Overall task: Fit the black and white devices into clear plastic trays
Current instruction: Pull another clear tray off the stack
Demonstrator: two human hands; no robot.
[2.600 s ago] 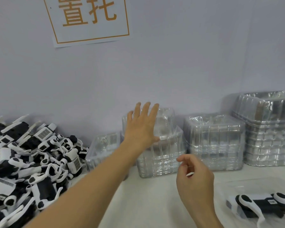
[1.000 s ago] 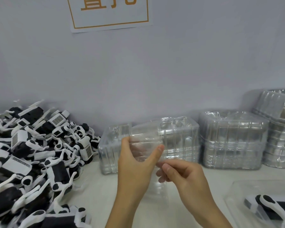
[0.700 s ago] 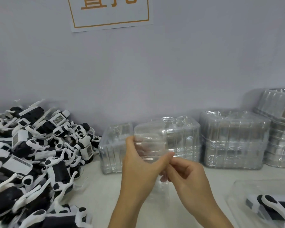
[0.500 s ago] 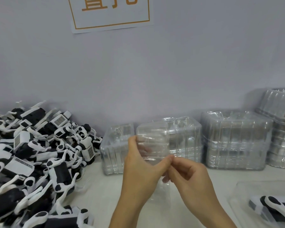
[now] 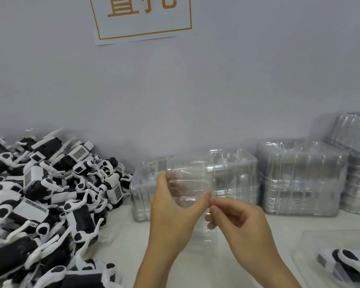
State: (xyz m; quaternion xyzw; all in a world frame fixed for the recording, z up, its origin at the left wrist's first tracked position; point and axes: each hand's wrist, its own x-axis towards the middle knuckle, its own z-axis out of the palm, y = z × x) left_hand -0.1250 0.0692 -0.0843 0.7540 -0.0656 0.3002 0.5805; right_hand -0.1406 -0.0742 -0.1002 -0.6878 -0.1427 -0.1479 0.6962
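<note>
- A clear plastic tray (image 5: pixel 190 183) is held up in the air, in front of the low stacks of trays by the wall.
- The tray is stood up on its edge. Its long side runs up and down, from the fingers at the top to near the table (image 5: pixel 123 242) at the bottom. Which way its hollow side faces cannot be told, as the plastic is see-through.
- The left hand (image 5: pixel 170 213) is curled round the tray's left side. The thumb is pressed on the near face, and the fingers are seen through the plastic behind it.
- The right hand (image 5: pixel 237 217) is just to the right of the tray. Its thumb and first finger are pinched on the tray's right edge, right beside the left thumb tip.
- A big pile of black and white devices (image 5: pixel 41 200) is heaped on the table at the left, well apart from the held tray.
- Stacks of clear trays (image 5: pixel 299 179) are lined up along the wall. Nothing but more trays is seen inside them.
- Another clear tray (image 5: pixel 312 244) lies flat at the bottom right. One black and white device (image 5: pixel 345 262) is lying in it, on its side.
- A white sign with orange writing (image 5: pixel 141 15) is stuck on the wall above.
</note>
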